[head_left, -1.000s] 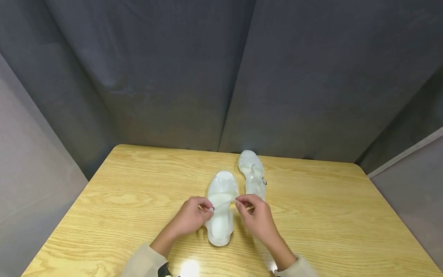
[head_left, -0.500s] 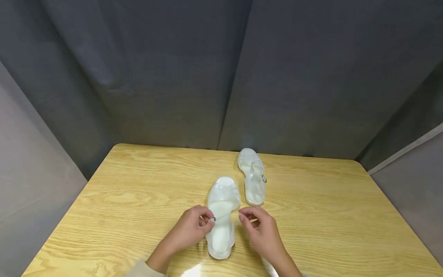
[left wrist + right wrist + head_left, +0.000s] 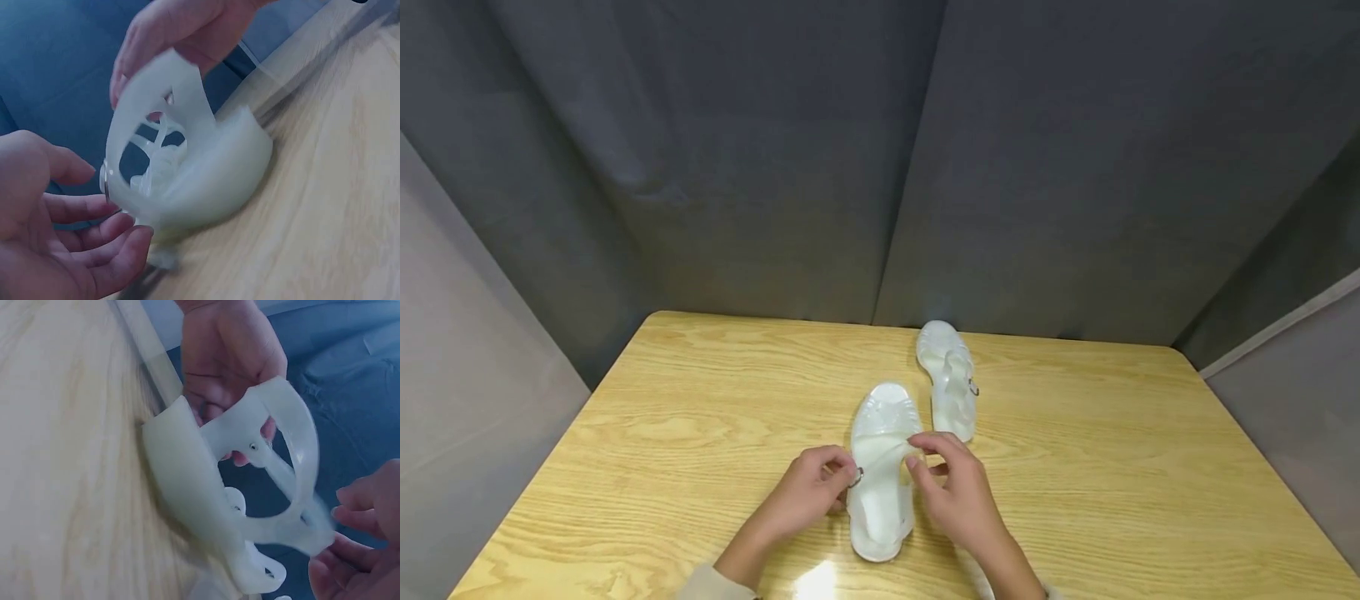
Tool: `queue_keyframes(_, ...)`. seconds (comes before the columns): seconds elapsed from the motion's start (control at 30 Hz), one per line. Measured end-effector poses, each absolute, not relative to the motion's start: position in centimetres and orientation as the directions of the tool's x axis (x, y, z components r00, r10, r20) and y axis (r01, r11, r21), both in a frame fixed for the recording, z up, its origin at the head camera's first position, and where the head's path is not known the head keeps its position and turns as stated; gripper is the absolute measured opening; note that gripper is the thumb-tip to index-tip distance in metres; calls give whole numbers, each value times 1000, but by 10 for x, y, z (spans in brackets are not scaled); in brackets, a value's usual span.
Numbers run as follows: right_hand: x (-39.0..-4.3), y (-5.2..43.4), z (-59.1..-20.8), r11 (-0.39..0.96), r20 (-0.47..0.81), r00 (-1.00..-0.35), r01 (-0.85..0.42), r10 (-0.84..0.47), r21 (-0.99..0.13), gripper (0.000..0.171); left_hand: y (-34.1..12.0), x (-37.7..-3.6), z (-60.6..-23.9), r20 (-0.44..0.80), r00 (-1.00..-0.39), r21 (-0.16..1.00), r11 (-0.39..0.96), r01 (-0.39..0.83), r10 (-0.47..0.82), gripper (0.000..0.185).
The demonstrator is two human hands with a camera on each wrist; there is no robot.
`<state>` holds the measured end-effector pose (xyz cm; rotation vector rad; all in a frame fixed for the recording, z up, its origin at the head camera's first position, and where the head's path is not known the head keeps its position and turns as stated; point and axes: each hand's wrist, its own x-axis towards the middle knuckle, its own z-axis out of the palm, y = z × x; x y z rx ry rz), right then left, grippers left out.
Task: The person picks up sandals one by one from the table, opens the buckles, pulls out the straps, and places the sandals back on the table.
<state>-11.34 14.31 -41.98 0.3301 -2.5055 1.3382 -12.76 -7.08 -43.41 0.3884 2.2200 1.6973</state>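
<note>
Near the front edge of the table (image 3: pixel 625 433): one translucent white sandal (image 3: pixel 880 492), sole down, toe pointing away from the person, heel toward them. Its ankle strap (image 3: pixel 887 454) is raised across the footbed between the two hands.

Left hand (image 3: pixel 808 492): at the sandal's left side, fingers curled, pinching the strap end that carries the small metal buckle (image 3: pixel 855 477).

Right hand (image 3: pixel 951 492): at the right side, fingertips pinching the free strap end (image 3: pixel 916 446) above the footbed.

Change over the last second: the hands have drawn closer together; the right hand, half a second ago just off the sandal's right edge, now has the strap end bent in toward the buckle. The sandal has kept its place since then. Reading: the two strap ends are being brought to meet, fastening not yet made.

Beyond, farther back and just to the right: second sandal (image 3: pixel 951 383), matching, untouched, buckle on its right side.

Surround: dark grey cloth backdrop (image 3: pixel 880 167) behind the table.
</note>
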Motion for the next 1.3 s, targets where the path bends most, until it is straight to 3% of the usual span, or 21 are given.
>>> queue_keyframes(0.13, -117, 137, -417, 560, 414, -906, -387, -84, -732, 18, -74, -129, -442, -137, -913, 972, 229, -50, 383, 22)
queue_keyframes(0.4, -121, 119, -413, 537, 476, -865, -480, -159, -694, 16, -80, -130, -453, -188, -876, 981, 37, -191, 444, 19)
queue_keyframes(0.63, -120, 114, -422, 567, 302, -923, -384, -238, -729, 14, -84, -132, -460, -201, -844, 961, -68, -269, 496, 19)
queue_keyframes(0.87, -121, 118, -425, 622, 131, -927, -335, -350, -707, 21, -89, -134, -467, -172, -826, 936, -173, -307, 536, 17)
queue_keyframes(1.3, -121, 120, -427, 567, 78, -921, -300, -382, -768, 17, -83, -134, -471, -165, -859, 909, -264, -324, 485, 9)
